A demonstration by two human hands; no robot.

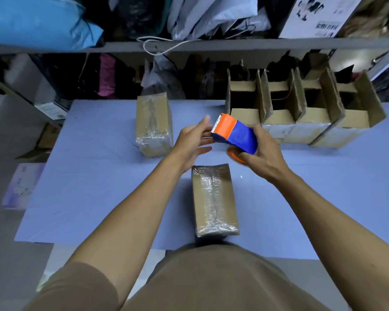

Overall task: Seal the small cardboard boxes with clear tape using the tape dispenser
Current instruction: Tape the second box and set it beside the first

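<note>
Right hand (259, 153) grips the blue and orange tape dispenser (235, 133) in the air above the table (94, 176), over the taped box (215, 198) nearest the person, while the left hand (194, 142) reaches with loosely straight fingers to the toothed cutter end, seemingly after the tape's loose end. Those fingertips could catch on the teeth. If the clear tape has stuck back onto the roll, picking at it may tear or crease it, spoiling the seal on the open boxes (301, 113) waiting behind.

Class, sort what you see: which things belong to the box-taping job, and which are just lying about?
Job:
tape dispenser, gripped by the right hand
left hand at its cutter
near taped box
far taped box
open boxes

Lying about:
blue bag
white cord
pink cloth
</note>
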